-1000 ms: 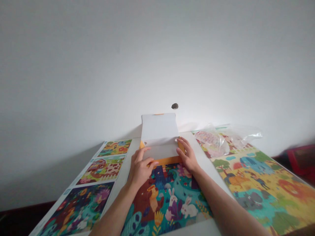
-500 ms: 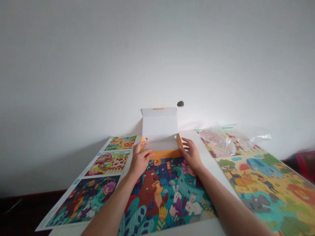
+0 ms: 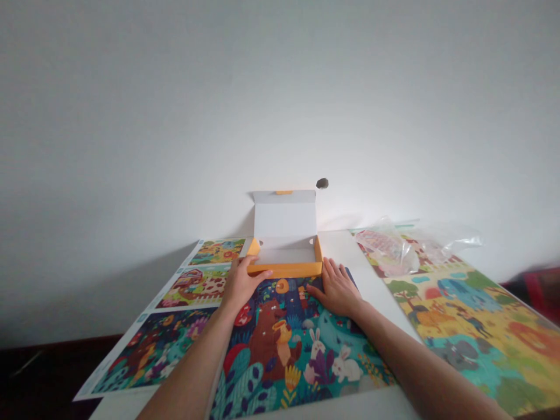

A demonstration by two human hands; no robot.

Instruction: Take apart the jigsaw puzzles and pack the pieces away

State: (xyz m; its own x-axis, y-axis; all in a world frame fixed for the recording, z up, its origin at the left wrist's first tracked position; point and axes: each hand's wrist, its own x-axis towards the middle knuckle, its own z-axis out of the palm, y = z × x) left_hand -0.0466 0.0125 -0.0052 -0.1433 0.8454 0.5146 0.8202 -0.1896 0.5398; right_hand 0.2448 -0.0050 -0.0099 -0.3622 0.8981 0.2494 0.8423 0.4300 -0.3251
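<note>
An orange box (image 3: 284, 256) sits at the far middle of the white table (image 3: 371, 280), close to the wall, its long axis running left to right across the view and its opening facing up. Its white lid (image 3: 284, 214) stands upright at the back edge, hinged there, with the inner side turned toward the person (a small orange tab shows at the top). The left hand (image 3: 240, 283) rests at the box's front left corner, fingers loosely extended and touching the orange wall rather than gripping it. The right hand (image 3: 336, 286) lies flat, fingers spread and relaxed, on the upper right corner of the forest puzzle (image 3: 289, 344), just in front of the box's right end and not touching it. That puzzle, showing a bear and white rabbits, fills the table's centre directly in front of the box. To the left lies a picture sheet (image 3: 184, 315) with three printed scenes. To the right is a second puzzle (image 3: 472, 326) in yellow and teal, with a crumpled clear plastic bag (image 3: 394, 248) at its far end.
</note>
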